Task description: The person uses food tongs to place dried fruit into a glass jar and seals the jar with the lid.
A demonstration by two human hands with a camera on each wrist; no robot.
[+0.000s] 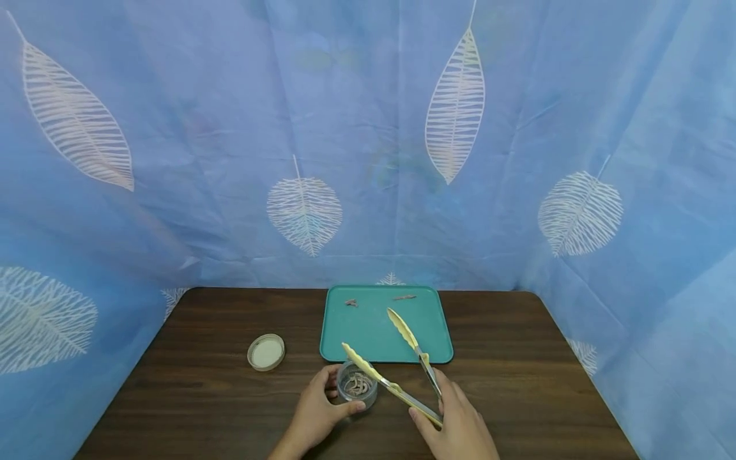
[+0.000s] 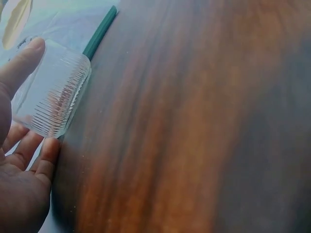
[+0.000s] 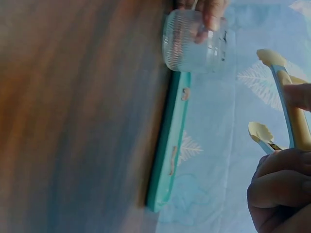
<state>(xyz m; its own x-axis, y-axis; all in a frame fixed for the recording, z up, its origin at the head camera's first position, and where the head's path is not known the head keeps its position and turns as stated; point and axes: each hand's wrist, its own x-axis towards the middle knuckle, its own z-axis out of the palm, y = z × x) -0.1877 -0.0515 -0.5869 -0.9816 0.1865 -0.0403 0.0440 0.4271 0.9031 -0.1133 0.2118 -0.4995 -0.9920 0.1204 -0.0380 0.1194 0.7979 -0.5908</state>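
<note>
My left hand [image 1: 315,407] grips a clear, ribbed jar [image 1: 371,397] in front of the tray, thumb on the near side and fingers round the far side. Small curled, pinkish-brown strips [image 1: 356,384] lie inside it. Held in my right hand [image 1: 459,427] are metal tongs [image 1: 411,401] with pale yellow tips, their arms spread wide. One tip overlaps the jar's rim in the head view; the other reaches over the green tray [image 1: 368,335]. Nothing sits between the tips. The right wrist view shows the jar [image 3: 180,41] beside the tray.
Two small groups of similar strips, one at the tray's far left [image 1: 351,303] and one at its far right [image 1: 405,297]. A round lid [image 1: 266,352] lies left of the tray on the dark wooden table [image 1: 517,358]. Behind hangs a blue leaf-patterned cloth [image 1: 368,128].
</note>
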